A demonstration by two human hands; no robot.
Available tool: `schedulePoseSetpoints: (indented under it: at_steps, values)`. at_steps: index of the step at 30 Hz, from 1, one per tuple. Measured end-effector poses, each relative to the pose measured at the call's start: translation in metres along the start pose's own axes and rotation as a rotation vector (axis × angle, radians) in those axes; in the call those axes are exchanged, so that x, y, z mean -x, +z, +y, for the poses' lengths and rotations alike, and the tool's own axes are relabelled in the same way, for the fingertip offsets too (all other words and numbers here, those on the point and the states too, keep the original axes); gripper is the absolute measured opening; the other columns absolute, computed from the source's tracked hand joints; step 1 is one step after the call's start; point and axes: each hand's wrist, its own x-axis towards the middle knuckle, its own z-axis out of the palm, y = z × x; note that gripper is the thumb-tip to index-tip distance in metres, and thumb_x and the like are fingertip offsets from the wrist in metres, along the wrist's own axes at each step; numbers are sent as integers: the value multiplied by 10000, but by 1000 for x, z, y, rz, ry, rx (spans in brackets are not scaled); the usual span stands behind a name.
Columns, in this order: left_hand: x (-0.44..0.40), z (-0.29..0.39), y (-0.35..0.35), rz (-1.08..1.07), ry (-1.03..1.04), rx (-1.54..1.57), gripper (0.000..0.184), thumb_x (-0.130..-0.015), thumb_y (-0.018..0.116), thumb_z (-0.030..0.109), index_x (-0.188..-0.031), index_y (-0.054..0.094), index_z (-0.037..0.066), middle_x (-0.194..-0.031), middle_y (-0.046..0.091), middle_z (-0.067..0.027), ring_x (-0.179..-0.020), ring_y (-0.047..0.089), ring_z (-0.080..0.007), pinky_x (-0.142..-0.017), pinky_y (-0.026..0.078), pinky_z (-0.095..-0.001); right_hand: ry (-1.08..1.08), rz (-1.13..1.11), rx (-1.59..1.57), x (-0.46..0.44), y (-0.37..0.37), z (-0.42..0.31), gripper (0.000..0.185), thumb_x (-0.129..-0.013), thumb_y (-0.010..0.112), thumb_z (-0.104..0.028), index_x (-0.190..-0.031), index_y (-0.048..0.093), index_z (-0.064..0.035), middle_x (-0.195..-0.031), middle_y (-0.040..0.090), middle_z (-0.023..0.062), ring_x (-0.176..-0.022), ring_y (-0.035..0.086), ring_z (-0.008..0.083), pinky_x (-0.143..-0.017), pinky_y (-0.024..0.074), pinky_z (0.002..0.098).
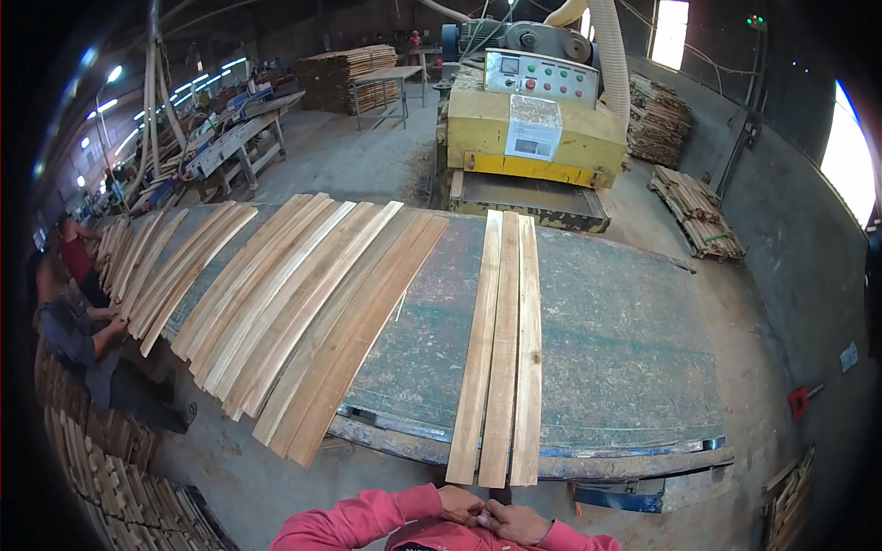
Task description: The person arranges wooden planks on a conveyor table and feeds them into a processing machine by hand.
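Note:
My left hand (pixel 461 504) and my right hand (pixel 520 523) meet in front of my body, just below the near ends of three wooden boards (pixel 499 367). Fingers of both hands are closed around something small and pale between them, too small to name. The three boards lie side by side on the green table (pixel 625 367), their near ends over its front edge. To their left, a wide row of boards (pixel 303 312) lies slanted on the same table. Neither hand touches a board.
Beyond the table stands a yellow machine (pixel 487 119) with a control panel (pixel 542 75). Two people work at the far left, one in dark clothes (pixel 69 331). Wood stacks (pixel 119 487) sit at the lower left, with others (pixel 703 216) at the right.

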Motion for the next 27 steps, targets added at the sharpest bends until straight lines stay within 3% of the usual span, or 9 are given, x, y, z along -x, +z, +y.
schedulePoseSetpoints:
  at_steps: [3, 7, 14, 17, 18, 19, 20, 22, 27]
  values:
    - [1, -9, 18, 182, 15, -46, 300, -851, 687, 377, -1036, 680, 140, -959, 738, -146, -921, 716, -352, -775, 521, -470, -62, 102, 4, 6, 8, -6, 492, -1035, 483, -528, -1192, 513, -62, -922, 716, 259, -867, 694, 482, -778, 527, 578]
    - [-5, -15, 32, 257, 51, 6, 330, -836, 704, 384, -1061, 682, 145, -954, 734, -152, -947, 709, -379, -801, 529, -472, -76, 134, -24, 17, 4, -15, 429, -1007, 565, -485, -1184, 518, -96, -905, 715, 226, -866, 698, 444, -757, 526, 544]
    - [-17, -28, 57, 358, 125, 109, 446, -841, 737, 352, -1243, 626, 194, -992, 727, -132, -947, 705, -388, -775, 531, -476, -44, 209, -168, 31, 12, -14, 366, -991, 629, -440, -1171, 532, -136, -963, 711, 172, -932, 695, 398, -781, 522, 476]
    - [-12, -20, 63, 326, 76, 306, 343, -874, 753, 315, -1149, 676, 125, -990, 727, -122, -921, 706, -306, -836, 547, -420, 24, 229, -268, 39, 15, -6, 359, -1002, 614, -430, -1188, 530, -134, -962, 707, 185, -938, 693, 398, -802, 528, 461]
    - [-25, -43, 83, 424, 263, 336, 271, -899, 735, 239, -1113, 679, 83, -1001, 721, -118, -924, 694, -247, -853, 539, -386, 122, 172, -367, 42, 14, 1, 359, -1006, 608, -428, -1195, 528, -133, -951, 704, 192, -940, 690, 400, -818, 533, 456]
    - [-26, -52, 81, 319, 340, 467, 193, -911, 722, 162, -1061, 688, 45, -991, 712, -91, -922, 667, -185, -854, 531, -354, 149, 288, -275, 46, 18, 8, 343, -1016, 600, -412, -1199, 539, -129, -924, 704, 191, -921, 694, 398, -833, 538, 447]
    - [-15, -37, 72, 305, 253, 483, 121, -935, 703, 116, -1016, 693, 26, -929, 693, -69, -895, 650, -167, -839, 522, -329, 185, 384, -181, 55, 26, 15, 327, -1025, 593, -396, -1204, 550, -125, -897, 704, 190, -902, 698, 397, -848, 542, 438]
    - [4, -9, 53, 163, 139, 841, 130, -964, 655, 84, -1062, 701, 13, -953, 662, -68, -945, 632, -168, -883, 502, -316, -25, 465, -344, 77, 24, 19, 257, -1032, 563, -271, -1191, 585, -69, -952, 716, 229, -890, 716, 408, -790, 553, 464]
    - [31, 17, 42, 167, 150, 664, 274, -995, 575, 24, -1244, 689, 21, -1097, 606, -87, -1051, 591, -199, -963, 439, -307, 235, 713, -944, 101, 48, 28, 191, -1039, 558, -125, -1175, 657, -35, -934, 718, 119, -847, 698, 179, -770, 533, 324]
